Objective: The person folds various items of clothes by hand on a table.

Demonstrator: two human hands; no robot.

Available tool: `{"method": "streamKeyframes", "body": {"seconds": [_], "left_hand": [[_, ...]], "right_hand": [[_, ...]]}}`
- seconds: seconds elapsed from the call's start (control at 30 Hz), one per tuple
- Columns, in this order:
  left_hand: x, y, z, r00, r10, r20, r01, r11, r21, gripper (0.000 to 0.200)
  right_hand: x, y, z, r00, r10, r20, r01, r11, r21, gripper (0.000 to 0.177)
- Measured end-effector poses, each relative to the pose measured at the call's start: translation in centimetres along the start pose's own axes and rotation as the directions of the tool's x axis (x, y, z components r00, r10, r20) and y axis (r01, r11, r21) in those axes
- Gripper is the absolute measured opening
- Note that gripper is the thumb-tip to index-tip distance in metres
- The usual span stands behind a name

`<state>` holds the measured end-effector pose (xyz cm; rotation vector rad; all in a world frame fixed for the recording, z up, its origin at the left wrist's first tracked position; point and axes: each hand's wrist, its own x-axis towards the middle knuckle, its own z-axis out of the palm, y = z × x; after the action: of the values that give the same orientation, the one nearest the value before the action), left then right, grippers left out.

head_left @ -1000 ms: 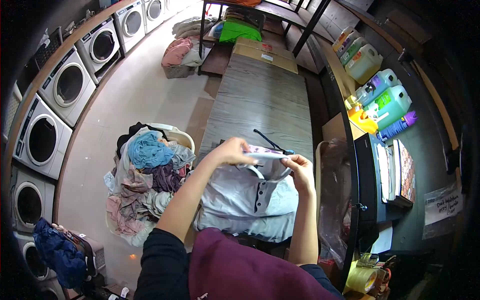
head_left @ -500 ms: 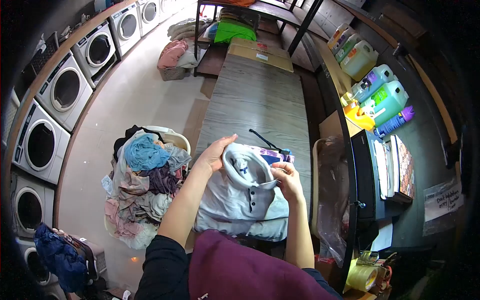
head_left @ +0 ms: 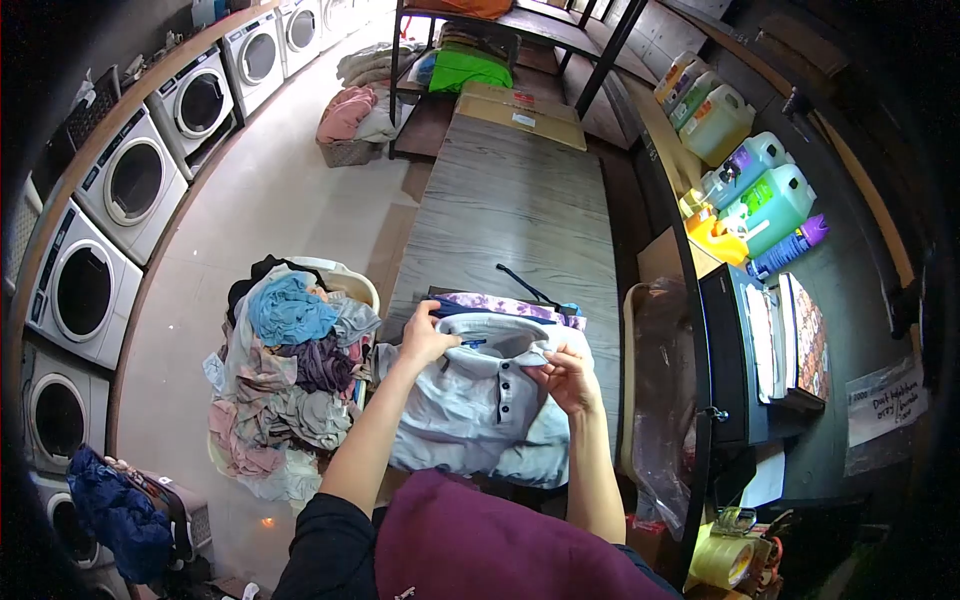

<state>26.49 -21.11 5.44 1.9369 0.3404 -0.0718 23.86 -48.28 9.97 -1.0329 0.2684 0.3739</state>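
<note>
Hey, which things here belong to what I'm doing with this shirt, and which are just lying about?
In use:
- Pale grey shirt, pinched by your right hand, with your left hand at the neck opening
- Table underneath

Apparently just lying about:
- Teal jug
- Spray can
- Tape roll

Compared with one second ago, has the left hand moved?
Yes: the left hand went leftward and back, toward the near end of the grey wood-grain table.
</note>
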Motion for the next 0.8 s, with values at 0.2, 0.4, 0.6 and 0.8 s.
{"method": "streamKeyframes", "body": {"seconds": [0.2,0.4,0.6,0.8], "left_hand": [[-0.9,2.7,-1.2,0.924,0.363,0.119,-0.382,0.871,0.309,0.066],[0.8,7.9,2.2,0.721,0.532,0.443,-0.664,0.714,0.223,0.044],[0.4,11.1,2.2,0.762,0.489,0.425,-0.609,0.765,0.211,0.031],[0.5,11.3,1.0,0.806,0.457,0.377,-0.556,0.803,0.215,0.039]], "right_hand": [[0.3,0.4,-0.6,1.0,-0.027,-0.013,0.025,0.992,-0.125,0.017],[-0.2,0.7,1.8,0.993,-0.103,0.055,0.111,0.978,-0.176,0.017],[-1.8,2.1,1.6,0.992,-0.123,-0.026,0.093,0.861,-0.501,0.013],[-2.4,2.1,0.6,0.994,-0.08,0.077,0.091,0.983,-0.157,0.02]]}}
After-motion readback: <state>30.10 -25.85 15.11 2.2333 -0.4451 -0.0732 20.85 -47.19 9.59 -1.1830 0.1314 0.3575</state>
